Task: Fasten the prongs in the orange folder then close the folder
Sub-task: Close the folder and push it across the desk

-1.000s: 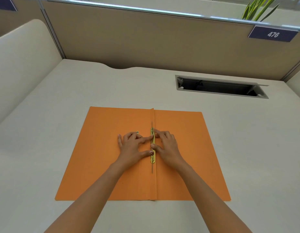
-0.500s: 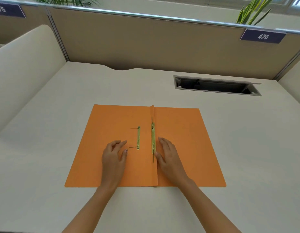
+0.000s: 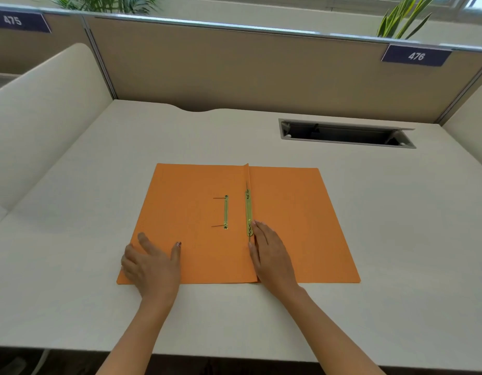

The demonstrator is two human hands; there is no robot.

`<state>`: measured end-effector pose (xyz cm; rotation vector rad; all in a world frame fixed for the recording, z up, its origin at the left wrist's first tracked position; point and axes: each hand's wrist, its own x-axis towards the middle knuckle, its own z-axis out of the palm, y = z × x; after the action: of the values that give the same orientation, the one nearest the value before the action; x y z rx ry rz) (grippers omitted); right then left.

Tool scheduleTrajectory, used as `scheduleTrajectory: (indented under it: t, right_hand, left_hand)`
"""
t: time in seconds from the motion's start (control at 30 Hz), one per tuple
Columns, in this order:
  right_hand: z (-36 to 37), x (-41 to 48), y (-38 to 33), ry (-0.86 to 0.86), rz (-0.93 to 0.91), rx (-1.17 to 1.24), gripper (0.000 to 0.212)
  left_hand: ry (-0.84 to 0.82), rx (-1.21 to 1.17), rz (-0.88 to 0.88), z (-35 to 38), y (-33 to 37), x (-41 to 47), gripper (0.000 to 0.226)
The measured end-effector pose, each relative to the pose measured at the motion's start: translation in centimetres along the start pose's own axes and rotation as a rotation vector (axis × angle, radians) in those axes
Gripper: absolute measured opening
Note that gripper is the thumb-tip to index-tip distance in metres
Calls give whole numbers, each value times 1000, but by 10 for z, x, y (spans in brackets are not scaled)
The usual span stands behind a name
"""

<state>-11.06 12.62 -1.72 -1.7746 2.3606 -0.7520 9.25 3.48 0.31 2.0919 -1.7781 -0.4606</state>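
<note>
The orange folder [image 3: 196,226] lies open and flat on the pale surface [image 3: 396,212], at the middle of the view, its spine fold running from 12 to 6 o'clock.

The left hand [image 3: 153,266] rests palm down at the folder's 7 o'clock corner, fingers spread and loose, gripping nothing; it only touches the left cover. At about 1 o'clock from it sits the short metal fastener bar [image 3: 225,211] on the left leaf, with two thin prongs [image 3: 218,198] sticking out toward 9 o'clock. They look unbent to me, so the fastening seems unfinished (though the wires are too thin to be sure).

Just right of that, along the spine, lies the long compressor strip [image 3: 248,212]. The right hand [image 3: 269,255] lies flat beside its near end, fingers straight and together, pressing the right leaf, holding nothing.

To do this step well, I would keep the right hand pinning the spine so the folder cannot slide, bring the left to the prongs, fold each one flat along the bar and press it down fully, so that nothing stands proud when the cover swings over.

On the partition, a dark plate at 10 o'clock reads "475" [image 3: 12,20], and another at 2 o'clock reads "476" [image 3: 416,56]. The folder carries no writing that I can read.
</note>
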Motion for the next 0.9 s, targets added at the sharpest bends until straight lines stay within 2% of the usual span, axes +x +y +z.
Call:
scheduleTrajectory:
  t: [0.17, 0.33, 0.57, 0.7, 0.8, 0.9]
  right_hand:
    - [1, 0, 1, 8, -6, -14, 46]
    - [1, 0, 2, 13, -11, -25, 45]
    - [3, 0, 3, 29, -9, -32, 45]
    - [5, 0, 3, 38, -12, -31, 45]
    - [5, 0, 4, 51, -21, -35, 44]
    - [5, 0, 4, 54, -27, -36, 45]
  left_hand:
    - [45, -9, -59, -8, 0, 12, 64]
    - [15, 38, -122, -13, -3, 16, 63]
    - [-80, -59, -163, -24, 7, 25, 57]
    - [-160, -210, -272, -41, -4, 48, 55]
    - [-284, -401, -345, -54, -21, 71, 54]
    - [-471, -644, -351, -72, -32, 85, 29]
